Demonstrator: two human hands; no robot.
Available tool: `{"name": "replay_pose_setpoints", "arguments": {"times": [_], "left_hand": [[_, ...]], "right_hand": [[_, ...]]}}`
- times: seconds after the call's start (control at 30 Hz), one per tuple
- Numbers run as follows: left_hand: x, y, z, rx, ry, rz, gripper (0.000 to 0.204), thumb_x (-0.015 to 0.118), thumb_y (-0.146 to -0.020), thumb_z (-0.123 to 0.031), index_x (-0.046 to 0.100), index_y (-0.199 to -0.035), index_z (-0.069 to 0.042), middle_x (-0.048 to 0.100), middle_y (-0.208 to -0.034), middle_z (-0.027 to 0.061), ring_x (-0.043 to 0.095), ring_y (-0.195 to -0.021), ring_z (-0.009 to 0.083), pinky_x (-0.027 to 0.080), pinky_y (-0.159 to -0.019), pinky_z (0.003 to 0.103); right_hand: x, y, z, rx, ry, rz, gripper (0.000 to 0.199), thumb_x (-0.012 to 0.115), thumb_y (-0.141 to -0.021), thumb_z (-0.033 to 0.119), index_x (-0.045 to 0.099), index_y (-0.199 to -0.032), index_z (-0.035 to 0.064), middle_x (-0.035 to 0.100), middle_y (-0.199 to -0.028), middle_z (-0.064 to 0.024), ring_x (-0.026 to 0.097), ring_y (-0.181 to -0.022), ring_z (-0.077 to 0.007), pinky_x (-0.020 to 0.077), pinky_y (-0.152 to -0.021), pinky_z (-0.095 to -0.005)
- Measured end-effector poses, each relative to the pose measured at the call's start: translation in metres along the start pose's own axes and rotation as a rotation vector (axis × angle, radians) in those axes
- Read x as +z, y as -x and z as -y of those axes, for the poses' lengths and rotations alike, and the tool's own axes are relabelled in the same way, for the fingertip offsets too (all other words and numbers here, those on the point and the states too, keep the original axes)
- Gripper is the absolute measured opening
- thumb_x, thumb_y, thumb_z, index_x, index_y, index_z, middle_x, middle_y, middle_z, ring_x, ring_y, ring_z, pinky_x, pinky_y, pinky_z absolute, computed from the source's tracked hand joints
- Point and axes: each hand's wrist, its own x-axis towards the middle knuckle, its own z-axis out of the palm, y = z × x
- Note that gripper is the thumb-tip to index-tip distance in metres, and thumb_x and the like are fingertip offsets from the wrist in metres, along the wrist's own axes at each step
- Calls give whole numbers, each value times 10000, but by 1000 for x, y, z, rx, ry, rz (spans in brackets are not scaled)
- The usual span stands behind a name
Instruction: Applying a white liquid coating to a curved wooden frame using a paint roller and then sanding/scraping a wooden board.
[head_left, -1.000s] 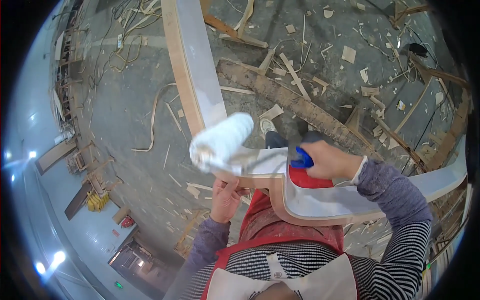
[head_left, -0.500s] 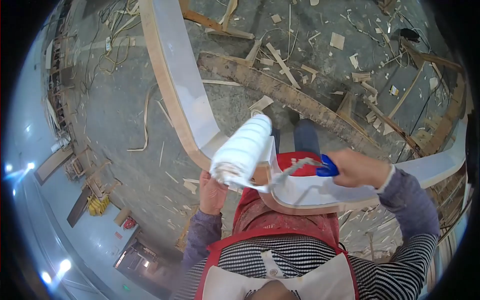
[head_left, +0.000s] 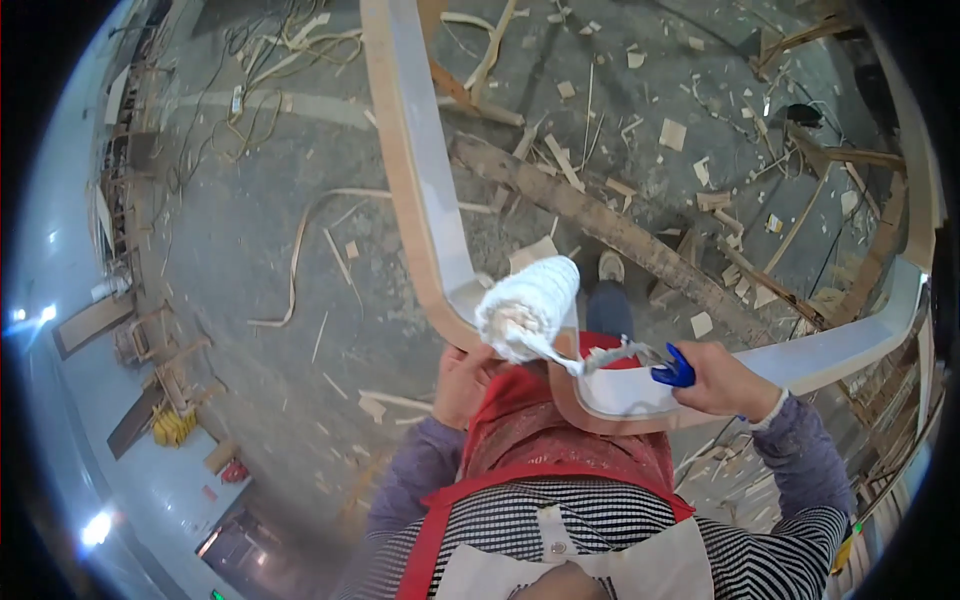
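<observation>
My right hand is closed round the blue handle of a paint roller. The roller's fluffy white sleeve, its end toward me, sits over the bend of a curved wooden frame. This frame has a pale wood edge and a whitish inner face, and it bends round in front of my body. My left hand grips the frame's outer edge at the bend, just left of the roller; its fingertips are partly hidden. A metal rod links sleeve and handle above the frame's near section.
A long rough wooden beam lies across the concrete floor beyond the frame. Wood scraps, strips and cables are scattered about. One of my shoes shows near the beam. Lumber is piled at the far right.
The roller has shifted right and turned, so its end faces me more. My left hand has moved right and slightly nearer. The whole view has shifted, with the frame's left arm farther right.
</observation>
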Motion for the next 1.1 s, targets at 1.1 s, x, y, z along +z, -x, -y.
{"name": "replay_pose_setpoints", "arguments": {"times": [1.1], "left_hand": [[-57,-138,-404,-36,-583,351,431,391,-1021,-353,537,-1190,16,631,-1121,201,629,-1057,336,537,-873,394]], "right_hand": [[32,-166,176,113,-539,-910,163,655,-698,52,498,-736,39,469,-563,-3,468,-444,-108,359,-423,-282]]}}
